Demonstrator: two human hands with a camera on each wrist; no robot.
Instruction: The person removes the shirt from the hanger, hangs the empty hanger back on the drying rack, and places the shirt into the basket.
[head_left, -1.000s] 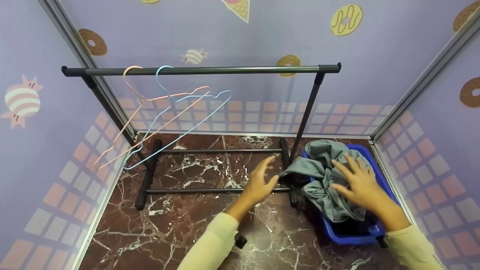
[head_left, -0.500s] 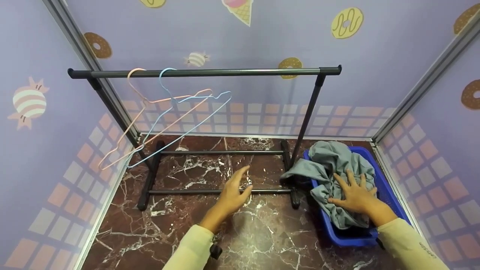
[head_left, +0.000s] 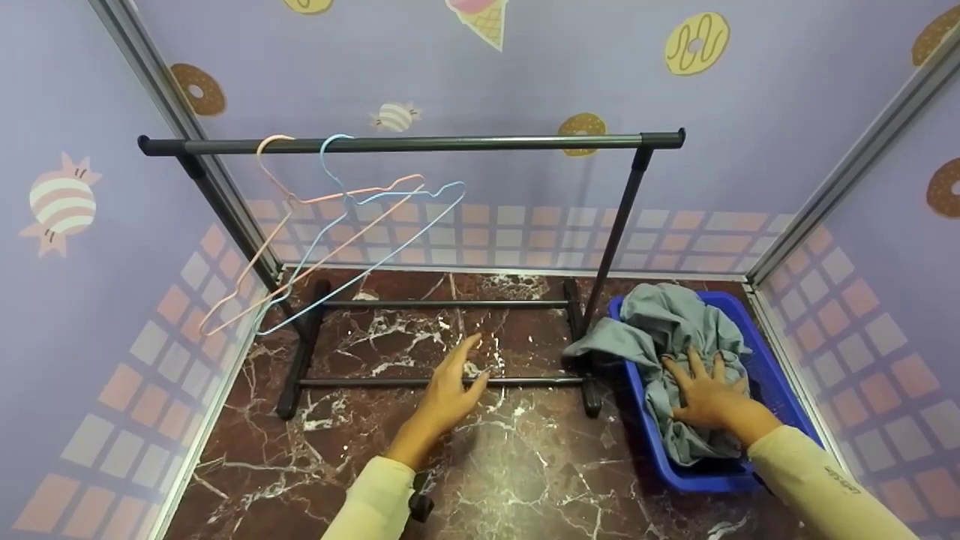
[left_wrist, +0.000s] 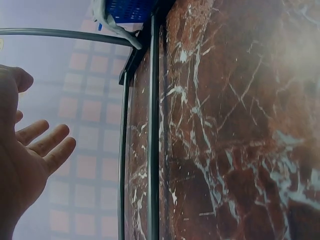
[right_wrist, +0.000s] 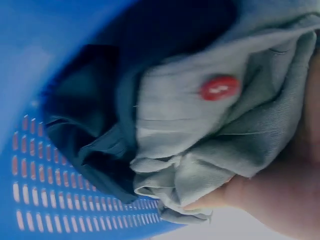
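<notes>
In the head view my right hand [head_left: 709,401] presses spread fingers onto a crumpled grey-green garment [head_left: 671,319]. That garment lies in a blue plastic basket [head_left: 780,397], and one end of it hangs over the left rim. The right wrist view shows a red button [right_wrist: 220,88] on the garment, and a darker cloth [right_wrist: 87,120] beside it inside the slatted basket wall. My left hand [head_left: 448,391] hovers over the floor by the rack's lower front bar, fingers extended and nothing in it.
A black garment rack [head_left: 465,144] stands against the back wall. An orange hanger [head_left: 285,214] and a blue hanger [head_left: 375,264] hang at its left. The basket stands by the rack's right foot [head_left: 592,397] on dark red marbled floor [head_left: 510,465].
My left hand has moved away from the garment, leftward and down. The right hand has come down onto the garment and pressed it deeper into the basket.
</notes>
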